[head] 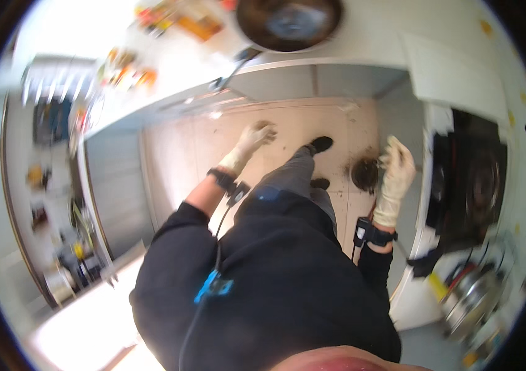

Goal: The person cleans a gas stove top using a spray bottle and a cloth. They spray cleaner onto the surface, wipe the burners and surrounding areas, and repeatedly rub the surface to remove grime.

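Both hands wear pale gloves, and dark straps with small devices circle the wrists. My left hand (262, 133) hangs above the tan floor with its fingers loosely curled and nothing seen in it. My right hand (397, 160) is raised beside the right-hand cabinets, fingers bent and apart, holding nothing that shows. Just left of it, a dark round container (365, 174) stands on the floor with dark debris around it. Beyond both hands, a large dark pan (289, 21) lies on the white counter (360, 44), its handle pointing toward me.
A black stove (471, 178) is at the right, with a shiny metal pot (471, 297) nearer me. Blurred colourful items (126, 74) lie on the counter at the upper left. A cable (219, 246) runs down my left side. Shelves with items line the far left.
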Available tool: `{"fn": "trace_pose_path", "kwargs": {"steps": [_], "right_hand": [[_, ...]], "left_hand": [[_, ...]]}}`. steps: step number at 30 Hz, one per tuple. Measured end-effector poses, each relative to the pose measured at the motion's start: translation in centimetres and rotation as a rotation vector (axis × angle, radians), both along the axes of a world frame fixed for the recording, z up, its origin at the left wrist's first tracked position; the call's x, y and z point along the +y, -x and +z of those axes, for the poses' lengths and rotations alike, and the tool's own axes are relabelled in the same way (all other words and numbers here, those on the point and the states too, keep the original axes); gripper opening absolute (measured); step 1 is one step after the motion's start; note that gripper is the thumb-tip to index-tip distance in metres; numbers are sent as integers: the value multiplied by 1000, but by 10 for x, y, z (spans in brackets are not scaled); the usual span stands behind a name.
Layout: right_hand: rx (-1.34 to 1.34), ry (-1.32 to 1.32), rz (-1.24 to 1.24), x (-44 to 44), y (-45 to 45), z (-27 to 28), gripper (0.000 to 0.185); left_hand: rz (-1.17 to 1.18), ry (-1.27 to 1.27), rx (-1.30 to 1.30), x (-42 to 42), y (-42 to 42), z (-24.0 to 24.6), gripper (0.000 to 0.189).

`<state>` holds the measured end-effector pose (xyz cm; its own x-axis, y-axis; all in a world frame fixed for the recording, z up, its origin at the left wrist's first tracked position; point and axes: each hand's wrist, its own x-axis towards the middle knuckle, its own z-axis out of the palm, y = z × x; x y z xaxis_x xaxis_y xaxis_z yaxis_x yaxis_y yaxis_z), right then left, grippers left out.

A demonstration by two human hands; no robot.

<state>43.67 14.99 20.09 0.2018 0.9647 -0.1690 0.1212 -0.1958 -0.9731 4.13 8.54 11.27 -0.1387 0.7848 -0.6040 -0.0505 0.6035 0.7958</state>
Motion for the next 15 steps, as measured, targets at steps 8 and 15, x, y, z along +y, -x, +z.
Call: {"fn": "trace_pose_path", "kwargs": {"steps": [8,15], "right_hand": [[-8,-34,-444,-102,-69,5,26],[18,49,-864,-188,-108,-15,30]], "left_hand": [[-429,-101,-32,75,-115,37,33],[-775,-335,-32,151,-244,72,31]]}}
